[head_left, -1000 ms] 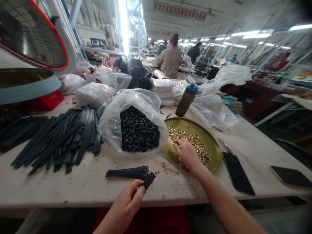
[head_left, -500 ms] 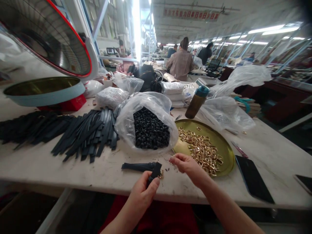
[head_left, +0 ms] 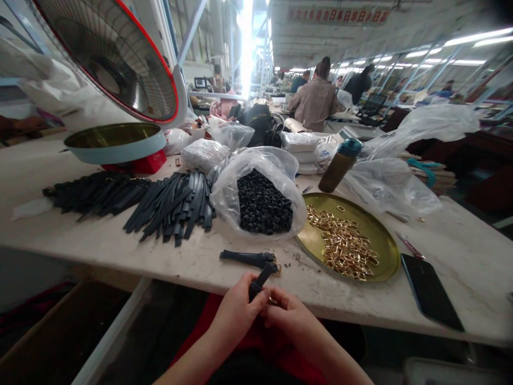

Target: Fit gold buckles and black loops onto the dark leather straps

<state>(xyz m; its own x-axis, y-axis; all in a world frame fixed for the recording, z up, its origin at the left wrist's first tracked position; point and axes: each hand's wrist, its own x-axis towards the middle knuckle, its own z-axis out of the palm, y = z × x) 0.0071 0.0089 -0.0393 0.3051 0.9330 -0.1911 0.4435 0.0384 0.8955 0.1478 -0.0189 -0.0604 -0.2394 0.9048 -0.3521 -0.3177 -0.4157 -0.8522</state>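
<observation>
My left hand (head_left: 243,299) is closed around a black strap (head_left: 264,276), whose flat end sticks up past the thumb. Against its fingertips my right hand (head_left: 286,310) pinches a small gold-coloured metal piece (head_left: 272,301), mostly hidden by the fingers. Just beyond, finished-looking black straps with gold buckles (head_left: 248,259) lie on the table near its front edge. Farther back, a clear plastic bag (head_left: 224,198) stands open, full of small black loops (head_left: 264,206). On the right, a round gold tray (head_left: 387,246) carries a heap of gold buckles (head_left: 348,248).
Black straps (head_left: 176,206) are piled at left, before a fan (head_left: 108,64) and a blue-rimmed basin (head_left: 116,152). A bottle (head_left: 340,166) leans behind the tray; a phone (head_left: 430,291) and small scissors-like tool (head_left: 409,246) lie right. A person (head_left: 316,101) sits farther off.
My right hand has come from beside the tray's near edge to meet my left hand. Both hands are now lower, close to the table edge, and the view has swung left.
</observation>
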